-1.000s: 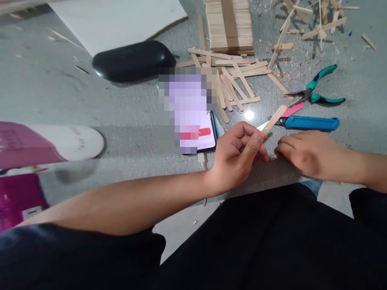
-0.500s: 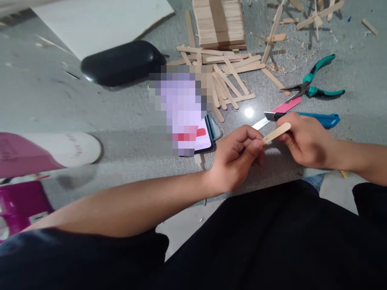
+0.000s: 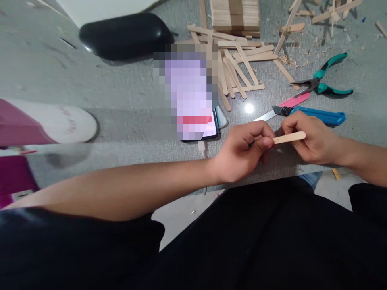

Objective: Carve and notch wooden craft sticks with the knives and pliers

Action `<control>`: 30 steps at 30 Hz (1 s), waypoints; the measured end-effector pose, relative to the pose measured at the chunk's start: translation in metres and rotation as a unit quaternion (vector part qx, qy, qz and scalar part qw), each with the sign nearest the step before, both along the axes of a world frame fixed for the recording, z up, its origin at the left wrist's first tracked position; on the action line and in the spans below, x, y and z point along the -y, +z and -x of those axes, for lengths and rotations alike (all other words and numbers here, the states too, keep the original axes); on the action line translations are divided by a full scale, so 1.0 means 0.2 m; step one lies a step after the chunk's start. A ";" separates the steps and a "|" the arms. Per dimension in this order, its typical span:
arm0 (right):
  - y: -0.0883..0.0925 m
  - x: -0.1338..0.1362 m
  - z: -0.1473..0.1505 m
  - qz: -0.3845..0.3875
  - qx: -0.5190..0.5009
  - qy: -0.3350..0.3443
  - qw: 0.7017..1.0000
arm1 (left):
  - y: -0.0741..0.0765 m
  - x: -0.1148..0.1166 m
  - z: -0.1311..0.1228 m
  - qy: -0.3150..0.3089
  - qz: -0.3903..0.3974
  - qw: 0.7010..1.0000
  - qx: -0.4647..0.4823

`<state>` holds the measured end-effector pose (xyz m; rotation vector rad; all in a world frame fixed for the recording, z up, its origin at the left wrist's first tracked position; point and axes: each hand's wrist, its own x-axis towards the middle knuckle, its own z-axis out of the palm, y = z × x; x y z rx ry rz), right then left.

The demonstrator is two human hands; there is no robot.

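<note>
My left hand (image 3: pixel 246 151) pinches one end of a wooden craft stick (image 3: pixel 290 137) between thumb and fingers. The stick points right, nearly level, and has a small dark mark near my left thumb. My right hand (image 3: pixel 316 137) is closed with curled fingers behind the stick's rounded far end. Whether it grips the stick or something else is hidden. Just beyond my right hand lies a blue utility knife (image 3: pixel 323 116). Its black tip rests by a pink cutter (image 3: pixel 294 101) whose long blade reaches toward my left hand.
Teal-handled pliers (image 3: pixel 317 83) lie open behind the cutters. Loose craft sticks (image 3: pixel 238 72) spread before a banded stack (image 3: pixel 248 18). A partly blurred phone (image 3: pixel 208 129) with a cable lies left of them, near a black case (image 3: pixel 125 36). A pink-and-white object (image 3: pixel 72 125) stands at left.
The stick has swung from slanting up to nearly level, and its free end now lies across the front of my right hand. The view has shifted slightly; the tools lie as before.
</note>
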<state>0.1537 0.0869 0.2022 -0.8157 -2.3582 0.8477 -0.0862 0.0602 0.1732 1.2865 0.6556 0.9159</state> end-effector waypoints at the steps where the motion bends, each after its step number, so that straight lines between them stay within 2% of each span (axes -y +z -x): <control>1: 0.00 0.00 0.00 -0.005 0.007 -0.004 1.000 | 0.00 0.00 0.00 -0.009 0.000 1.000 -0.004; 7: -0.02 0.01 0.00 -0.133 0.020 0.029 0.991 | 0.04 -0.03 0.00 -0.059 -0.018 0.996 -0.060; 13: -0.01 0.04 0.00 -0.141 0.003 0.031 0.990 | 0.08 -0.05 0.01 -0.087 -0.045 0.989 -0.114; 20: 0.02 0.08 0.00 -0.163 0.052 -0.001 0.985 | 0.06 -0.06 0.01 -0.096 -0.056 0.989 -0.099; 26: 0.05 0.05 0.02 -0.126 0.049 0.001 0.991 | 0.04 -0.06 0.01 -0.086 -0.020 0.995 -0.050; 28: 0.07 0.02 0.03 -0.069 0.049 -0.008 0.996 | 0.02 -0.04 0.01 -0.073 0.006 0.997 -0.013; 30: 0.09 0.00 0.02 0.020 0.034 -0.017 0.999 | -0.01 -0.03 0.01 -0.047 0.013 0.998 0.026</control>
